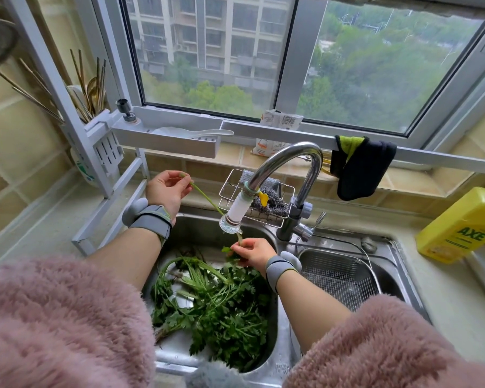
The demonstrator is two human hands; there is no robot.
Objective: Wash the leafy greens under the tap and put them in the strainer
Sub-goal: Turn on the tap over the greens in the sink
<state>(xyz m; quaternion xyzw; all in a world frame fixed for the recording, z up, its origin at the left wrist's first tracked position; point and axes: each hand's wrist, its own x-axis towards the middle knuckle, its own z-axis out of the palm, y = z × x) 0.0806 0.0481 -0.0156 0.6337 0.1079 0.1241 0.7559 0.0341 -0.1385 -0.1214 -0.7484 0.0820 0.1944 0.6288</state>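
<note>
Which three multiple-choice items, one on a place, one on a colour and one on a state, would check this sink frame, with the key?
1. Where does the pile of greens lie?
A. In the left sink basin
B. In the strainer
C. On the window sill

2. What colour is the detergent bottle on the counter at the right?
A. Blue
B. Yellow
C. White

3. How is the single stalk held?
A. Lying loose in the basin
B. By the right hand alone
C. Pinched at one end by the left hand and at the other by the right hand

Key: 1 A, the pile sits in the left basin while the strainer holds no greens; 2 B, the bottle's body is yellow; 3 C, the stalk runs between both hands, passing the tap head.
</note>
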